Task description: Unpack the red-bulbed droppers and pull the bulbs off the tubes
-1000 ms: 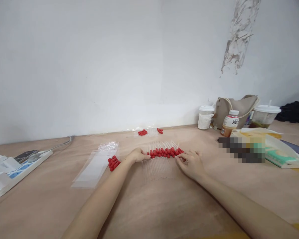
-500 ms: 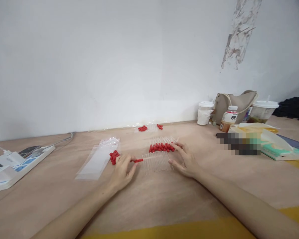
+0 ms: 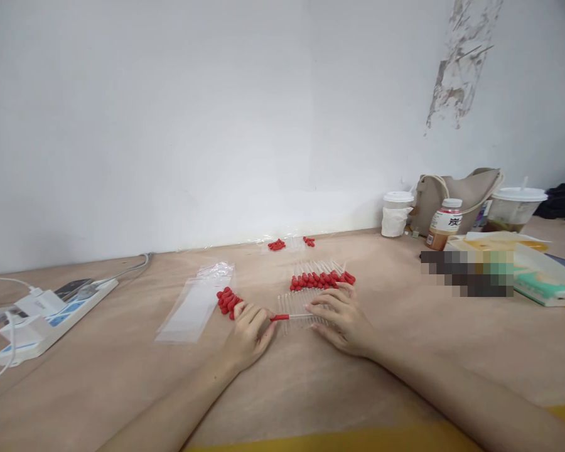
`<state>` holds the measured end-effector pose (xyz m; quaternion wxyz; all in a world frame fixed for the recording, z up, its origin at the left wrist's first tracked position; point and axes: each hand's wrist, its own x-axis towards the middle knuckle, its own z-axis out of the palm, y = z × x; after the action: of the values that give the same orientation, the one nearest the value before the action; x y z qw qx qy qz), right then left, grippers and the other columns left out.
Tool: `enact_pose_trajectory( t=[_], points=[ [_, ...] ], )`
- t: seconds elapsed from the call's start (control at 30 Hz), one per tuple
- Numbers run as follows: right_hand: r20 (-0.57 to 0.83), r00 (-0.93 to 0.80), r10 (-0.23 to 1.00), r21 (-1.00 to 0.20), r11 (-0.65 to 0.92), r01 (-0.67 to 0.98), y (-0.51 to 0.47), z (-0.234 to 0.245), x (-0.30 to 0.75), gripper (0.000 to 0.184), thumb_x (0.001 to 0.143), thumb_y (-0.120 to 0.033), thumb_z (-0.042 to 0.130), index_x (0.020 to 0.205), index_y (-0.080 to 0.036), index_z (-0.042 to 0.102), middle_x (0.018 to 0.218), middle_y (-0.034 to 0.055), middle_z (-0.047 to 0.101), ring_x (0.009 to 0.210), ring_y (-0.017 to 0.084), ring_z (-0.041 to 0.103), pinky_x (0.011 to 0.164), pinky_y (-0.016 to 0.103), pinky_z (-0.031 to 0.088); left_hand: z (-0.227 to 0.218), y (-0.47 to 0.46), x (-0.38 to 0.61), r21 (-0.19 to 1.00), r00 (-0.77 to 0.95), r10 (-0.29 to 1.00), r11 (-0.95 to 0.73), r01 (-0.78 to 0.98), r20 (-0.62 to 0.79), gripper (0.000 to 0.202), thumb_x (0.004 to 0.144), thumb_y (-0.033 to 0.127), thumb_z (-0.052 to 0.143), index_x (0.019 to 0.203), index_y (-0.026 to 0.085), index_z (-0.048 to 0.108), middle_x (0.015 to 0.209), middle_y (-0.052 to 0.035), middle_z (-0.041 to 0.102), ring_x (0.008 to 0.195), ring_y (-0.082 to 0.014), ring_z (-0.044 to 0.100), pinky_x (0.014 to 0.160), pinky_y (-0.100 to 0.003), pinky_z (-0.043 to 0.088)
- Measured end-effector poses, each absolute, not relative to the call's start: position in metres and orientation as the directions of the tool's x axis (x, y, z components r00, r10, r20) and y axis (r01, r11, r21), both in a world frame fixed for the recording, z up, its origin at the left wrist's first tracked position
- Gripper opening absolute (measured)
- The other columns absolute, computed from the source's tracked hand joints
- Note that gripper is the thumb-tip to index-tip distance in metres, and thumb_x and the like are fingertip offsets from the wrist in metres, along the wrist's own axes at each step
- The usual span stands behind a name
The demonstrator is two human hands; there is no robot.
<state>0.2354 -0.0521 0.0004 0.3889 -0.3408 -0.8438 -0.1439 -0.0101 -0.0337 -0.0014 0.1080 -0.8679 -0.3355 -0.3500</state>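
My left hand (image 3: 250,333) is closed in a pinch on the red rubber bulb of a glass dropper (image 3: 280,317), whose clear tube points right. At the tube's far end is my right hand (image 3: 346,320), thumb and fingers closed around it. Under and behind the tube lie several loose clear glass tubes (image 3: 285,301) side by side. Beyond them is a row of droppers with red bulbs (image 3: 311,280), their tubes pointing to the wall. Beside my left fingers sits a pile of loose red rubber bulbs (image 3: 226,300), partly covered by the hand.
Clear plastic bags (image 3: 198,307) lie at left, near a power strip (image 3: 70,320) with chargers. More red bulbs (image 3: 277,245) rest on plastic by the wall. At right stand a paper cup (image 3: 397,215), a bottle (image 3: 445,225), a bag (image 3: 466,194), a drink cup (image 3: 515,207) and a tissue pack (image 3: 541,276).
My right hand has left the bulb row and come nearer to take the tube's far end. One more dropper lies at the row's right end. The view has shifted slightly.
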Motion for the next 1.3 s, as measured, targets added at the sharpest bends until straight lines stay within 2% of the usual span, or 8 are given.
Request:
enact_pose_trajectory(
  t=[0.2, 0.37, 0.63, 0.8, 1.0, 1.1, 1.2, 1.3],
  points=[
    [0.762, -0.492, 0.420, 0.043, 0.726, 0.687, -0.048, -0.009, 0.225, 0.015, 0.084, -0.023, 0.048, 0.086, -0.022, 0.063, 0.063, -0.0010, 0.058, 0.069, 0.012, 0.046, 0.085, 0.038, 0.025, 0.003, -0.038, 0.001, -0.010, 0.586, 0.388, -0.828, 0.561, 0.712, 0.007, 0.082, 0.018, 0.049, 0.085, 0.019, 0.055, 0.078, -0.0018, 0.063, 0.072, -0.0136, 0.054, 0.075, -0.033, 0.032],
    [0.769, -0.504, 0.393, 0.049, 0.750, 0.659, -0.050, -0.012, 0.222, 0.018, 0.084, -0.021, 0.045, 0.078, -0.018, 0.062, 0.060, -0.0005, 0.054, 0.066, 0.012, 0.042, 0.080, 0.035, 0.026, 0.008, -0.040, 0.005, -0.092, 0.630, 0.301, -0.854, 0.513, 0.716, 0.019, 0.079, 0.028, 0.058, 0.097, 0.022, 0.058, 0.082, -0.0008, 0.067, 0.074, -0.0145, 0.056, 0.079, -0.035, 0.030],
    [0.752, -0.572, 0.328, 0.091, 0.808, 0.582, -0.055, -0.009, 0.226, 0.020, 0.084, -0.018, 0.043, 0.072, -0.018, 0.060, 0.054, -0.0023, 0.051, 0.060, 0.011, 0.039, 0.073, 0.032, 0.024, 0.000, -0.040, 0.000, -0.183, 0.689, 0.243, -0.856, 0.483, 0.683, 0.009, 0.081, 0.018, 0.051, 0.077, 0.019, 0.059, 0.058, 0.0019, 0.058, 0.059, -0.0115, 0.048, 0.072, -0.034, 0.031],
    [0.741, -0.582, 0.335, 0.098, 0.804, 0.587, -0.062, -0.004, 0.226, 0.022, 0.084, -0.018, 0.042, 0.069, -0.018, 0.059, 0.052, -0.0023, 0.051, 0.059, 0.011, 0.039, 0.072, 0.033, 0.024, 0.002, -0.044, -0.001, -0.219, 0.746, 0.269, -0.847, 0.484, 0.609, 0.016, 0.083, 0.016, 0.045, 0.080, 0.020, 0.060, 0.060, 0.0009, 0.059, 0.060, -0.0122, 0.048, 0.075, -0.036, 0.031],
    [0.725, -0.590, 0.354, 0.062, 0.821, 0.568, -0.070, -0.007, 0.232, 0.023, 0.084, -0.020, 0.041, 0.068, -0.019, 0.058, 0.050, -0.0021, 0.050, 0.059, 0.012, 0.038, 0.071, 0.032, 0.024, 0.015, -0.052, -0.011, -0.320, 0.781, 0.148, -0.854, 0.410, 0.607, 0.019, 0.081, 0.011, 0.044, 0.080, 0.023, 0.059, 0.059, 0.0028, 0.061, 0.055, -0.0112, 0.049, 0.073, -0.037, 0.032],
    [0.741, -0.532, 0.409, 0.016, 0.782, 0.623, -0.060, -0.005, 0.254, 0.029, 0.085, -0.021, 0.039, 0.065, -0.019, 0.060, 0.049, -0.0013, 0.050, 0.058, 0.012, 0.040, 0.070, 0.032, 0.024, 0.025, -0.044, -0.039, -0.271, 0.696, 0.204, -0.818, 0.508, 0.689, 0.020, 0.082, 0.013, 0.043, 0.079, 0.024, 0.060, 0.055, 0.0026, 0.058, 0.057, -0.0125, 0.052, 0.070, -0.035, 0.036],
    [0.777, -0.312, 0.547, -0.139, 0.631, 0.763, -0.042, -0.002, 0.275, 0.028, 0.086, -0.024, 0.040, 0.071, -0.020, 0.063, 0.053, -0.0012, 0.055, 0.056, 0.011, 0.043, 0.070, 0.032, 0.024, 0.031, -0.030, -0.066, -0.142, 0.459, 0.272, -0.715, 0.685, 0.846, 0.019, 0.080, 0.013, 0.050, 0.092, 0.025, 0.059, 0.076, -0.0004, 0.063, 0.068, -0.0139, 0.057, 0.068, -0.032, 0.040],
    [0.740, -0.165, 0.652, -0.257, 0.501, 0.827, -0.031, -0.004, 0.282, 0.026, 0.087, -0.027, 0.040, 0.089, -0.023, 0.065, 0.072, 0.0012, 0.065, 0.065, 0.013, 0.053, 0.070, 0.030, 0.026, 0.029, -0.020, -0.071, 0.026, 0.370, 0.406, -0.701, 0.713, 0.836, 0.024, 0.083, 0.015, 0.046, 0.104, 0.024, 0.056, 0.095, -0.0045, 0.057, 0.083, -0.0159, 0.057, 0.071, -0.031, 0.045]
  ],
)
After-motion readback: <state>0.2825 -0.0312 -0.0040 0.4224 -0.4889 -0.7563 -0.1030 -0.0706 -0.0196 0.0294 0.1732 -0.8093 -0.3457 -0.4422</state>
